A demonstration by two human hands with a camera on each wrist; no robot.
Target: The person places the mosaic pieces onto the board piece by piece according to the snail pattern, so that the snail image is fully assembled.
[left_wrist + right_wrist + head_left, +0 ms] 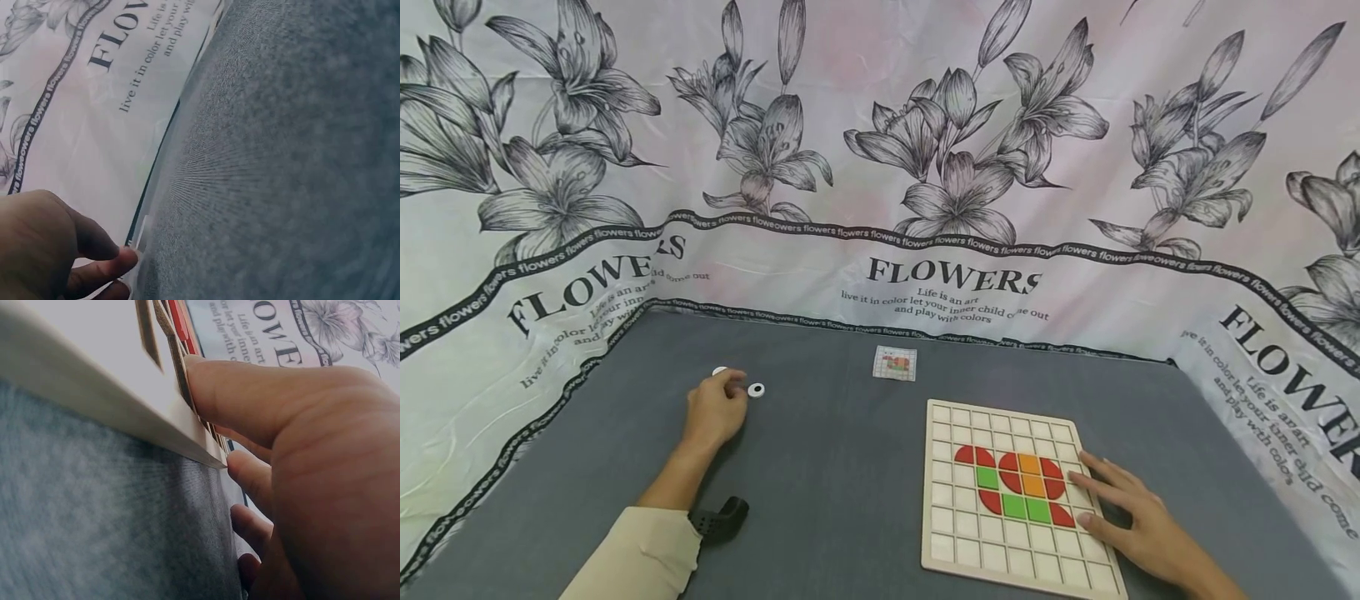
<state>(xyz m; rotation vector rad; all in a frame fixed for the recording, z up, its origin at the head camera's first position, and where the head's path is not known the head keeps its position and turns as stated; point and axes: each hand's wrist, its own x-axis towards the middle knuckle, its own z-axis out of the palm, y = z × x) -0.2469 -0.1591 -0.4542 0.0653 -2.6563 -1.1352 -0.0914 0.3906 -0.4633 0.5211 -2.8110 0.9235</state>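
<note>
In the head view my left hand (718, 410) reaches over a small white piece (720, 370), its thumb and fingertips bent and close together at it. The left wrist view shows the fingertips pinching this pale, thin piece (144, 232), seen edge-on near the cloth. Just right of the hand lies a white disc (756, 390) with a black dot. My right hand (1142, 521) rests with spread fingers on the right edge of a wooden grid board (955, 521). Its thumb lies on the rim in the right wrist view. Red, green and orange tiles (1013, 506) fill some middle squares.
A small picture card (895, 364) with a coloured pattern on a grid lies behind the board. Dark grey cloth (820, 467) covers the table. Flower-printed sheeting (955, 287) rises around its back and sides. A black band (722, 518) is on my left wrist.
</note>
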